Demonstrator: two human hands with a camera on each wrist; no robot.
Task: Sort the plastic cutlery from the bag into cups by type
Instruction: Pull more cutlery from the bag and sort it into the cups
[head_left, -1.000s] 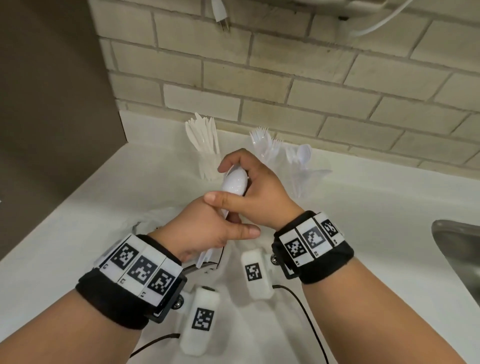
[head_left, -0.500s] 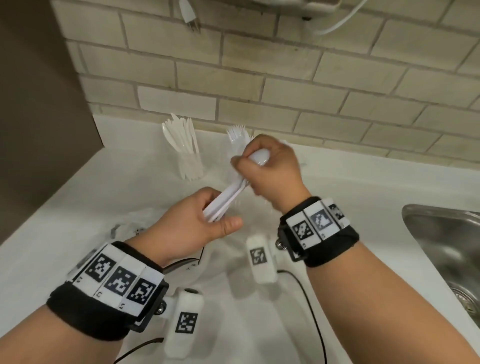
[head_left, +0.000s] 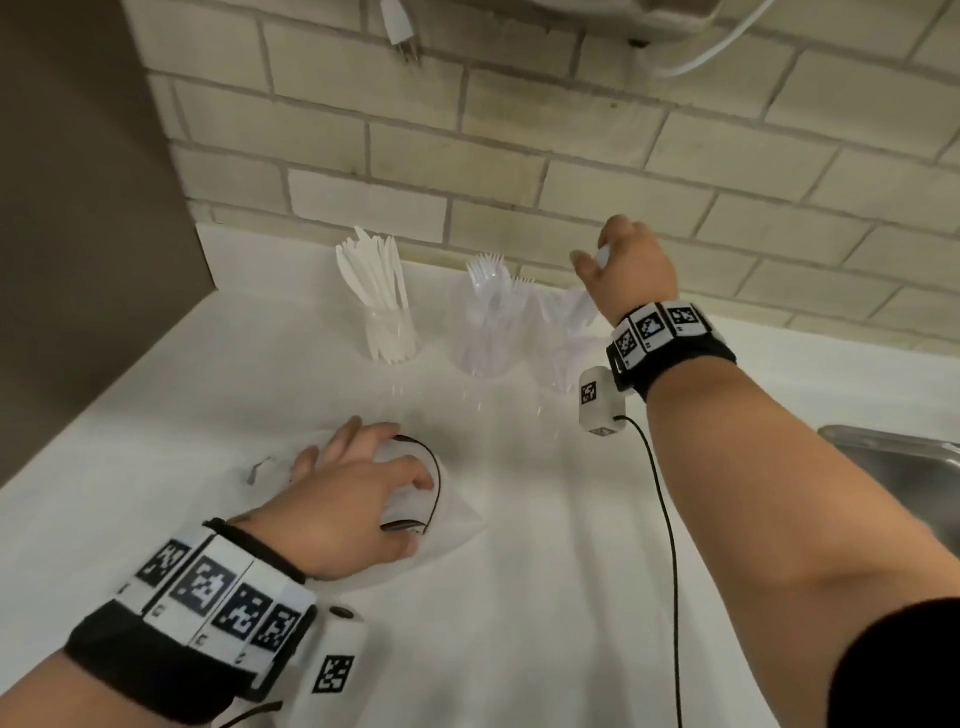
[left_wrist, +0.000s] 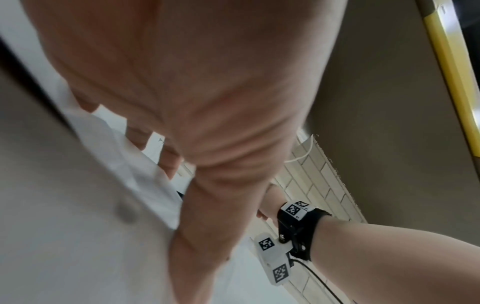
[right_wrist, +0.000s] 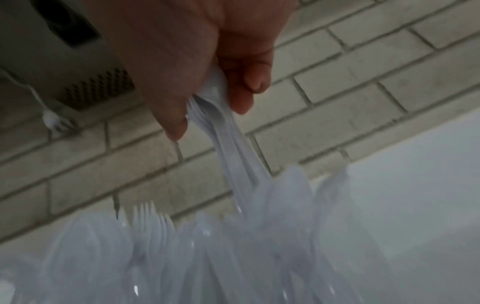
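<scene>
Nearest on the white desk (head_left: 545, 597), the left hand (head_left: 353, 499) rests on the crumpled clear bag (head_left: 452, 514), its fingers (head_left: 348, 431) spread and pressing the plastic flat rather than gripping it; a black cord loop shows at the bag's mouth, and no cutlery can be made out inside, though the plastic is too pale and creased to be sure. Farther back, three clear cups stand in a row near the brick wall (head_left: 519, 156): the left cup (head_left: 392, 338) holds white knives, the middle cup (head_left: 485, 343) holds forks, and the right cup (head_left: 563, 348) holds spoons. Over that right cup the right hand (head_left: 631, 270) pinches a small bundle of spoons (right_wrist: 223, 123) by their bowl ends between thumb and fingers, the handles pointing down into the cup among those standing there. Judging by the full cups and the flattened bag, sorting looks nearly finished: this bundle needs releasing, then any leftovers in the bag.
</scene>
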